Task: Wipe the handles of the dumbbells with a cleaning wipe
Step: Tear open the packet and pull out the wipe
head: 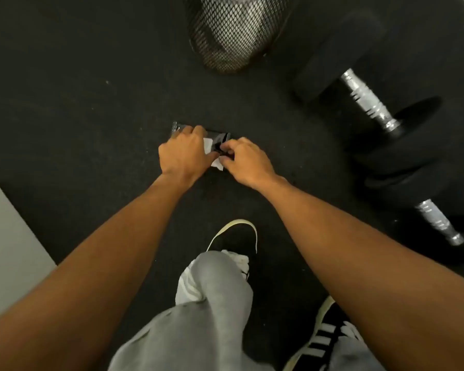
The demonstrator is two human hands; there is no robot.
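Cleaning wipe point(217, 164), white, partly drawn out of a dark glossy packet point(217, 135) lying flat on the black floor point(91, 103), mid-frame. Pinched at the packet's mouth by the right hand point(245, 163), fingertips curled and pressed close together. Packet pinned to the floor under the left hand point(184, 153), knuckles up, fingers curled over its top, thumb reaching toward the wipe. Both forearms bare, stretched down from the bottom corners. Well apart to the right, two dumbbells on the floor with black plates and ridged silver handles: one point(367, 101) farther off, one point(437, 220) nearer at the frame's edge, neither touched. Beyond the hands, a black wire-mesh bin point(233, 30) with something pale inside. Nearer the camera, grey trousers point(212, 303) and black shoes point(324, 344) with white stripes. At the left edge, a pale grey block point(8, 236).
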